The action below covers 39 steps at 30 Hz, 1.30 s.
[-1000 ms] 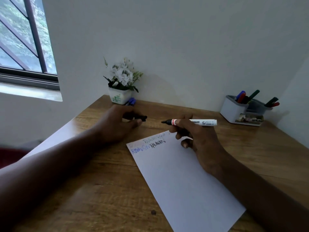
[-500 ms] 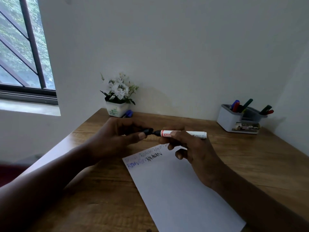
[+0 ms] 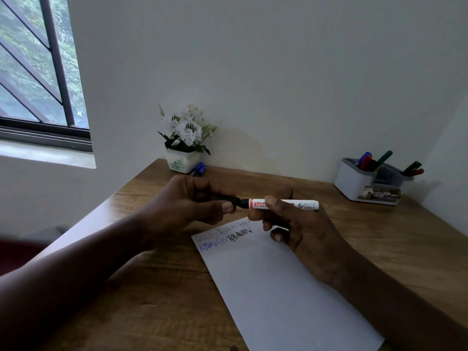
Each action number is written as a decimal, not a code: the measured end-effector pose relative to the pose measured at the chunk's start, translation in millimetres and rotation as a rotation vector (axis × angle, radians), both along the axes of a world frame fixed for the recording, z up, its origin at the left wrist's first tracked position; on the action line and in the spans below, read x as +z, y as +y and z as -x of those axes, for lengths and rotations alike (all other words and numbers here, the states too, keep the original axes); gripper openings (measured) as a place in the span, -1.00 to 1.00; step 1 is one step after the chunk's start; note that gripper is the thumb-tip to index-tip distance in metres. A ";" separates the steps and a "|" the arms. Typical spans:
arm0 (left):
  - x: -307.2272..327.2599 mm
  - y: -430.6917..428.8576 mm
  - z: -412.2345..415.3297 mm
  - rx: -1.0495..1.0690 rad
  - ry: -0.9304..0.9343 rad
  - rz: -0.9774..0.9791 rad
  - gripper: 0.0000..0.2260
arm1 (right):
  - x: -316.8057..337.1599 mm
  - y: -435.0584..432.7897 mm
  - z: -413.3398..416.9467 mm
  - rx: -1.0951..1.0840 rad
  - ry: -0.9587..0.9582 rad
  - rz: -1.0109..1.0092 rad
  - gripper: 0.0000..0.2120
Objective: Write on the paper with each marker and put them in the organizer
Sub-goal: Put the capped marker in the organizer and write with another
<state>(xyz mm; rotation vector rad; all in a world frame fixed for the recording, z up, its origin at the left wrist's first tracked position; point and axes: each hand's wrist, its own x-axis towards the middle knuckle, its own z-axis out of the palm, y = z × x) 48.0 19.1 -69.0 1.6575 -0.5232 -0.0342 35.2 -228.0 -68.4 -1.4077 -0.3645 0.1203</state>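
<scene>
Marker (image 3: 304,205): smooth white plastic cylinder, black cap (image 3: 238,200)

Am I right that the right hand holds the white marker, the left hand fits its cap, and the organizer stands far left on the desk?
No: the head view shows the organizer far right on the desk. The right hand holds the white marker; the left hand fits its cap.

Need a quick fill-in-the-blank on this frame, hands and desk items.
The right hand holds a white marker with a ____ label band.
The left hand pinches that marker's black ____.
The organizer stands at the table's far ____ corner.
The spare marker beside the flower pot has a ____ end.
Missing: red; cap; right; blue.
</scene>
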 end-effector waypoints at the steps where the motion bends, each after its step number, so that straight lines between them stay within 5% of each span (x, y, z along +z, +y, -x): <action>1: 0.0 0.2 -0.4 0.006 0.010 0.002 -0.76 | 0.3 -0.2 0.0 0.000 -0.003 0.001 -0.65; 3: -0.1 0.6 -1.2 0.016 0.030 -0.008 -0.75 | -0.5 -0.3 -0.3 0.008 -0.011 0.005 -0.52; 8: -1.1 1.3 -3.4 -0.003 0.072 -0.030 -0.74 | -1.1 -0.7 0.3 0.057 -0.077 0.042 -0.70; 23: 10.8 -0.5 4.8 -0.136 0.005 0.085 -0.87 | 6.1 3.6 5.9 0.029 -0.119 -0.027 -0.60; 28: 6.8 -5.4 3.9 -0.096 -0.044 0.026 -0.80 | 15.3 -2.4 4.1 0.110 -0.075 0.018 -0.83; 31: 2.7 -10.9 -1.7 0.055 -0.191 -0.118 -0.69 | 16.3 -5.3 -0.9 0.093 -0.092 0.016 -0.79; 35: -1.9 -7.2 -8.7 0.276 -0.390 -0.617 -0.42 | 18.1 -11.3 -6.7 0.035 -0.009 -0.119 -0.50; 39: -9.3 -5.1 -16.3 0.259 -0.313 -0.859 -0.47 | 18.3 -17.8 -11.5 -0.177 -0.054 0.063 -0.70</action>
